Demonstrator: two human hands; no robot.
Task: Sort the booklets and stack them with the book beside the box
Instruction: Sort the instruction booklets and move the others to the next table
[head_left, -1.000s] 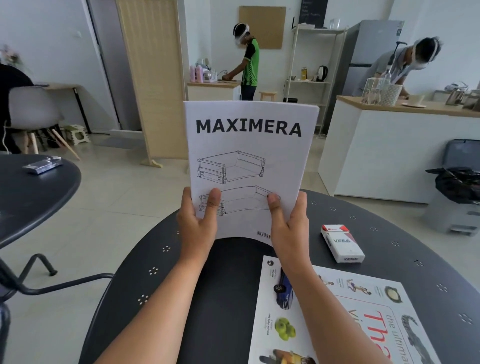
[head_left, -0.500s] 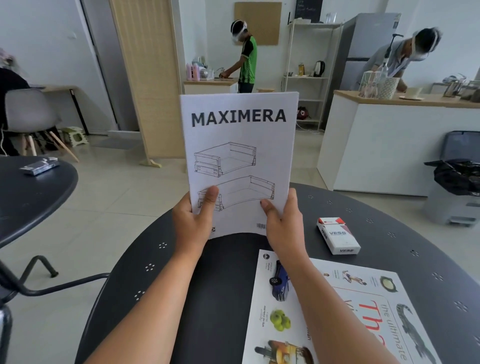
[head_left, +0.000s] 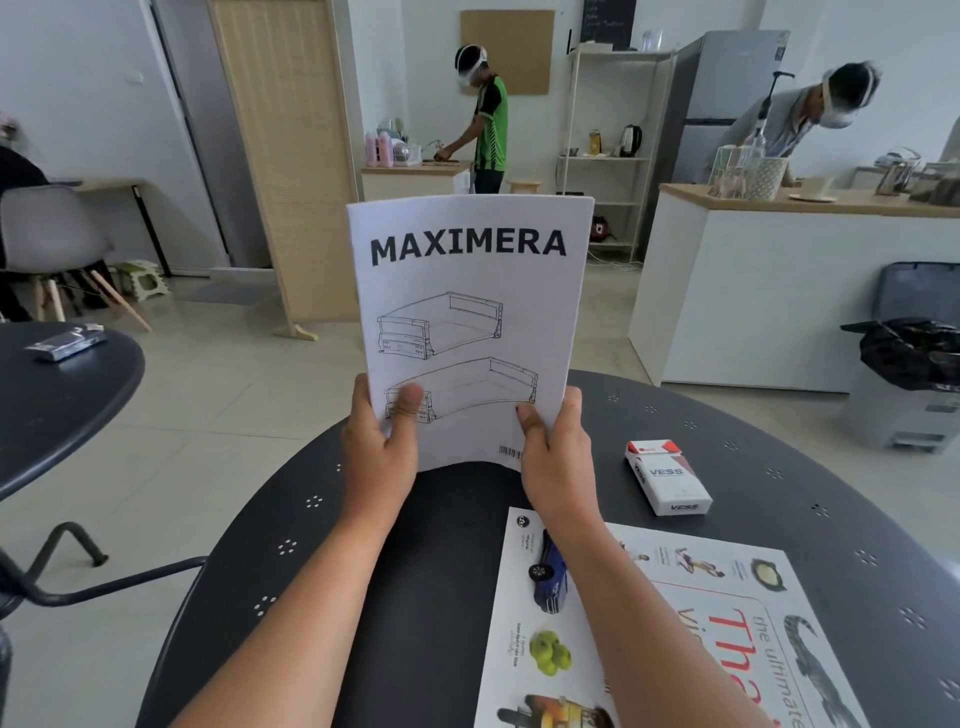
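Observation:
I hold a white booklet (head_left: 470, 322) titled MAXIMERA upright above the dark round table (head_left: 779, 467). My left hand (head_left: 379, 447) grips its lower left corner and my right hand (head_left: 556, 457) grips its lower right corner, thumbs on the cover. Whether more booklets sit behind the front one I cannot tell. A large illustrated book (head_left: 727, 623) lies flat on the table at the lower right, partly under my right forearm. A small white and red box (head_left: 667, 478) marked VESS lies just beyond the book.
A second dark table (head_left: 62, 405) with a small packet (head_left: 65, 340) stands at the left. A white counter (head_left: 779, 291) and a grey bin (head_left: 909, 364) are at the right. Two people work at counters in the background.
The booklet and both hands have shifted slightly left and tilted a little; the grip is the same.

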